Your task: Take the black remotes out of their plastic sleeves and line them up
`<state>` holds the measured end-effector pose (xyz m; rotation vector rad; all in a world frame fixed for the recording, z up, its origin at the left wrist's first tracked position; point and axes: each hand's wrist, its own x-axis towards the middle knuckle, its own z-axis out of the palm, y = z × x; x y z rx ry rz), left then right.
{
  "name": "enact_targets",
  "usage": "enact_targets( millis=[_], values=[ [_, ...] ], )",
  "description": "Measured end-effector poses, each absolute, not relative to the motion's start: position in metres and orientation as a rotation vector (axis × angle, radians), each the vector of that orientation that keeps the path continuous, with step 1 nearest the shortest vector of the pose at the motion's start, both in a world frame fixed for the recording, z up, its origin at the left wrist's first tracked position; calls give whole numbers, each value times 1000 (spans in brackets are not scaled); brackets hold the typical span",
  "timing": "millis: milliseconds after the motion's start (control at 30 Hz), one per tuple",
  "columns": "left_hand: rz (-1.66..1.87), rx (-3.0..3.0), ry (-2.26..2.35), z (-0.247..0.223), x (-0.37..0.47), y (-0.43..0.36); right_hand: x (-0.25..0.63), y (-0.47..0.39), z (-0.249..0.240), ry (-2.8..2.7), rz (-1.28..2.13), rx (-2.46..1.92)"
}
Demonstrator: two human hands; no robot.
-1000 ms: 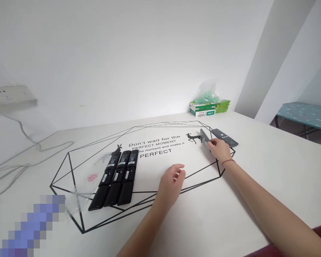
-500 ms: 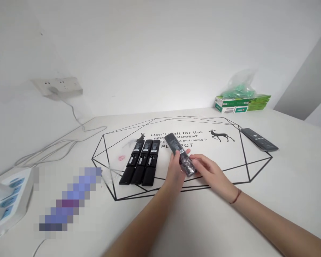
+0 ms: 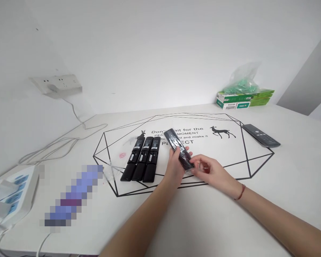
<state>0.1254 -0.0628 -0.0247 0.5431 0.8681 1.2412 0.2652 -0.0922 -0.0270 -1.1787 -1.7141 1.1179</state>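
Note:
A black remote control (image 3: 172, 137) in a clear plastic sleeve is tilted above the table, its label side up. My left hand (image 3: 176, 166) is wrapped round its middle. At the near end, my right hand (image 3: 208, 169) pinches the clear plastic wrapper (image 3: 188, 170) between thumb and fingers. To the left, three black remote controls (image 3: 143, 155) lie side by side, face down, with their battery compartments uncovered and their lower covers slid down. Another remote control (image 3: 261, 135) lies button side up at the far right.
Green and white boxes (image 3: 234, 100) with a plastic bag (image 3: 243, 80) on top stand against the back wall. At left are a power strip (image 3: 18, 198), loose cables (image 3: 53, 142), a blurred-out object (image 3: 75, 194) and crumpled clear film (image 3: 112, 171). A wall socket (image 3: 57, 85) holds a plug.
My right hand's fingers have curled into a pinch at the near end of the wrapped remote control. The remote has tilted slightly, and the whole view has shifted a little.

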Motion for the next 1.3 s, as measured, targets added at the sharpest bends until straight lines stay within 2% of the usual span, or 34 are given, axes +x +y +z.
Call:
enact_targets(
  millis=[200, 300, 433, 500, 600, 1000, 1300],
  values=[
    [1358, 489, 783, -15, 112, -57, 268, -93, -24, -1891, 1010, -1115],
    [1366, 436, 806, -1, 106, -57, 259, -95, -22, -1608, 1045, -1200],
    [1327, 495, 847, 19, 95, -59, 230, -95, -18, -877, 1658, -1014],
    [1325, 573, 875, 26, 88, -60, 212, -94, -17, -736, 1972, -821],
    [1344, 634, 935, 31, 79, -59, 193, -92, -17, -697, 2169, -676],
    [1373, 792, 656, 30, 70, -61, 212, -101, -16, -681, 2158, -625],
    [1487, 812, 749, 34, 62, -59, 214, -103, -19, -860, 2198, -594]
  ],
)
